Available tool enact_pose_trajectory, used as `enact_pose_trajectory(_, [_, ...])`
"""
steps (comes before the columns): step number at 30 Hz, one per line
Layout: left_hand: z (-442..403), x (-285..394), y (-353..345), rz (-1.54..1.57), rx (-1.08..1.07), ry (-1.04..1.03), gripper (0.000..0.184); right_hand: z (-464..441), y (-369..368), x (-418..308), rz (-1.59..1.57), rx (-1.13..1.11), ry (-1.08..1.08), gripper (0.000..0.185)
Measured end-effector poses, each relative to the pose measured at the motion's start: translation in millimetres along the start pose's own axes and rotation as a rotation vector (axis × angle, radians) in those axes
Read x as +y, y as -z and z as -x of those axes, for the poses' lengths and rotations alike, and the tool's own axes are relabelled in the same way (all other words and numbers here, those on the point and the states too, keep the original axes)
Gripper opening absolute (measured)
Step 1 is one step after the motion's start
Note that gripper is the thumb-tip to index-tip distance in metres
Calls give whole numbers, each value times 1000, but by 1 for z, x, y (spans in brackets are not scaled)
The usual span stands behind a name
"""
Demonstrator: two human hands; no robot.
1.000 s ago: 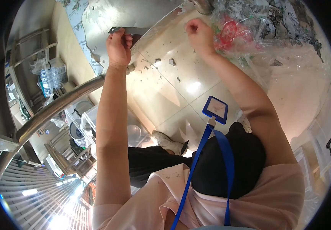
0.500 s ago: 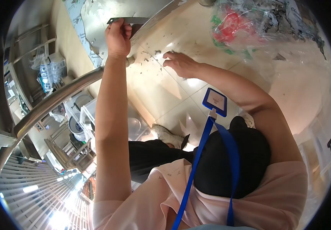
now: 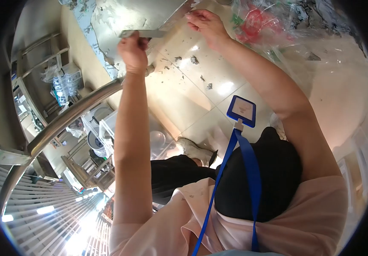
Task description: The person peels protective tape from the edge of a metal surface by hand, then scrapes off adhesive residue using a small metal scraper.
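Note:
My left hand (image 3: pixel 132 53) is wrapped round a flat metal scraper (image 3: pixel 152 33), held level above the bare metal of a large sheet (image 3: pixel 120 15). Torn blue-and-white film (image 3: pixel 91 38) clings along the sheet's left edge. My right hand (image 3: pixel 209 27) is near the sheet's right edge, fingers loosely bent and apart; I see nothing in them. Whether its fingertips touch the edge, I cannot tell. Dark scraps (image 3: pixel 194 60) lie on the tiled floor below both hands.
Crumpled clear plastic with red and green print (image 3: pixel 256 25) lies at the upper right. A curved metal rail (image 3: pixel 77 101) runs at the left, with stacked bowls (image 3: pixel 96 143) and racks beyond. My shoe (image 3: pixel 194 149) and a blue-framed badge (image 3: pixel 241 111) are in the middle.
My right hand has moved up from over the floor to near the sheet's right edge. My left hand stays on the scraper, which now catches the light. The whole view has shifted slightly.

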State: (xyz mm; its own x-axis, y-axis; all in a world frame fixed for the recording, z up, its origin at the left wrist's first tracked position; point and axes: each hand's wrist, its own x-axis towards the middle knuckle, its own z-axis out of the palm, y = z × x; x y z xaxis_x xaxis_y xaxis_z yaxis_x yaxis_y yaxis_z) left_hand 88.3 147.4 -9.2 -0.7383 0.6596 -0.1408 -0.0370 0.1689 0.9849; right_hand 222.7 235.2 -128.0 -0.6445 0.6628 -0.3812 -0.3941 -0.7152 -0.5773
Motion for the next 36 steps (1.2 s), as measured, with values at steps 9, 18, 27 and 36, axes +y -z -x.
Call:
enact_pose_trajectory(9, [38,-45,-49,-893,-89,-436,33,24,14,14,-551,-274,-509,41])
enact_pose_trajectory(18, [31,-56,-63,-959,23,-519,29,-16,9,36,-646,-193,-338,15])
enact_pose_trajectory(27, [31,-62,-64,-989,50,-593,28,-17,10,34,-655,-218,-356,17])
enact_pose_trajectory(36, [25,-69,-57,-938,28,-670,12,-15,11,26,-657,-224,-351,14])
